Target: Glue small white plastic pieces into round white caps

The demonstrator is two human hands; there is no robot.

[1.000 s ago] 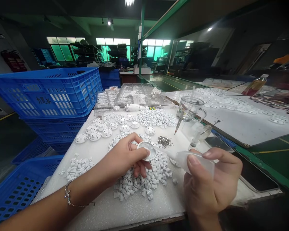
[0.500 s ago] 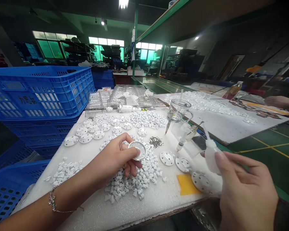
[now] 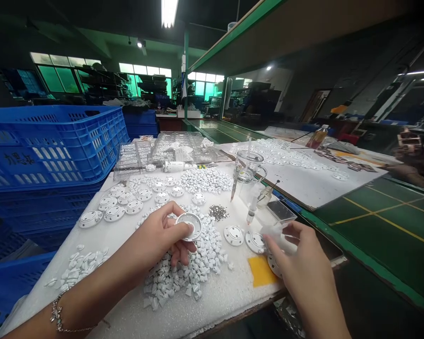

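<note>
My left hand (image 3: pixel 166 235) pinches a round white dish-shaped disc (image 3: pixel 194 221), its hollow side facing up, above a heap of small white pieces (image 3: pixel 198 268). Over the board's right side, my right hand (image 3: pixel 300 249) has its thumb and fingers around a translucent white squeeze bottle (image 3: pixel 277 231), which is partly hidden and blurred. Just left of it lie white discs with dark holes (image 3: pixel 233 235), and a yellow sheet (image 3: pixel 261 271) is below. A syringe (image 3: pixel 251 212) and a pile of tiny shiny bits (image 3: pixel 218 213) are farther back.
Stacked blue crates (image 3: pixel 49 146) stand to the left. A glass mug (image 3: pixel 249 167), a small glass bottle (image 3: pixel 265 195) and a clear box (image 3: pixel 281 210) are on the board. More white discs (image 3: pixel 115 213) lie at left. Another person's hand (image 3: pixel 415 160) is at far right.
My right hand has moved left and away from me with the squeeze bottle, which is lowered from its upright position. My left hand still holds the disc. The view has turned slightly right.
</note>
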